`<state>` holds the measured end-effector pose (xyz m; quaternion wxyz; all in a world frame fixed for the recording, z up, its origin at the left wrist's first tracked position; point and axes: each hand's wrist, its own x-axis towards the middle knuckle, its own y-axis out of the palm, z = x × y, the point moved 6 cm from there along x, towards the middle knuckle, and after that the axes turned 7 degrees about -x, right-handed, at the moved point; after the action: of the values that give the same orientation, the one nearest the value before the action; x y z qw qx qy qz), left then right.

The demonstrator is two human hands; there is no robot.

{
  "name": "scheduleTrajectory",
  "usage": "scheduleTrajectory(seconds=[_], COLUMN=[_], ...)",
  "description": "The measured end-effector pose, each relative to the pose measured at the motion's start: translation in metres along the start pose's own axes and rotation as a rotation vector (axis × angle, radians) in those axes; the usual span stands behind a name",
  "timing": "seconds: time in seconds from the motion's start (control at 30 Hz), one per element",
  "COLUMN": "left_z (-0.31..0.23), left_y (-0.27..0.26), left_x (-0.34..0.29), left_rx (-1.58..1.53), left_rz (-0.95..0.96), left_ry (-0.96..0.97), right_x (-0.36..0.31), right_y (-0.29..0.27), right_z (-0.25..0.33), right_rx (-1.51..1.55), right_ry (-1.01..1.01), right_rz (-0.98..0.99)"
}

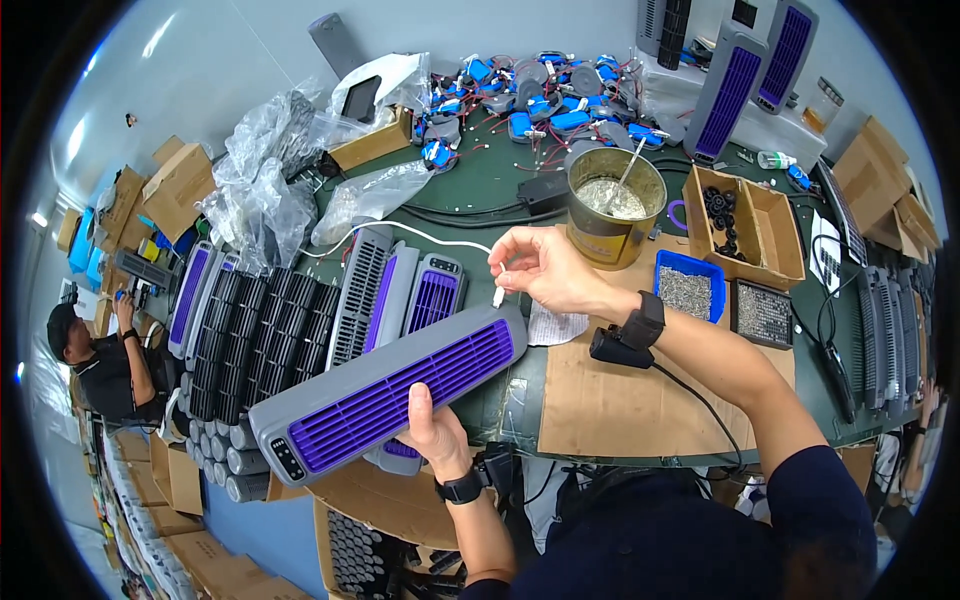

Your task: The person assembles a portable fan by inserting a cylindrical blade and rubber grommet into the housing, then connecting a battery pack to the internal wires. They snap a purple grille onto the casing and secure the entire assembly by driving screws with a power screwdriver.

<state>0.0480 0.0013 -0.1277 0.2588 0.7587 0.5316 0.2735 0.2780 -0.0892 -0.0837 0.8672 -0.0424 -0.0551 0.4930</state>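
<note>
Housing (365, 400), grey with a purple grille, slants between both hands. The left hand (437, 437) grips its near edge, thumb on the grille, fingers hidden underneath. At its far right end, the right hand (545, 272) pinches a white plug (499, 296); whether plug and housing touch, I cannot tell. A white cable (430, 237) trails leftward from the plug, past similar units (434, 292) crowded close behind, beside black ribbed rollers (265, 325). Beyond the right hand, a metal can (600, 240) holds pale matter and a thin stick (629, 170); near it, a cardboard box (775, 225) contains black round parts (720, 210), and a blue tray (660, 287) small metallic pieces (687, 292).
</note>
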Motion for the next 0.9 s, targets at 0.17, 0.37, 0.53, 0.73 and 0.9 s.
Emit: scheduleTrajectory(seconds=[0.17,0.37,0.53,0.73,0.9], left_z=[-0.002,-0.001,0.001,-0.003,-0.001], left_y=[0.001,0.002,0.006,0.006,0.008], left_x=[0.000,0.000,0.001,0.000,-0.002], left_rx=[-0.005,-0.017,-0.014,-0.018,-0.055], left_rz=[0.007,0.010,0.017,-0.008,-0.032], left_ry=[0.003,-0.015,-0.004,0.048,0.037], right_x=[-0.002,-0.004,-0.001,-0.003,-0.014], right_y=[0.005,0.007,0.003,0.014,0.015], right_z=[0.001,0.013,0.012,0.021,-0.013], right_rx=[-0.033,-0.207,-0.222,-0.201,-0.050], right_ry=[-0.003,-0.105,-0.085,-0.140,-0.111], right_rz=[-0.027,-0.034,-0.031,-0.016,-0.095])
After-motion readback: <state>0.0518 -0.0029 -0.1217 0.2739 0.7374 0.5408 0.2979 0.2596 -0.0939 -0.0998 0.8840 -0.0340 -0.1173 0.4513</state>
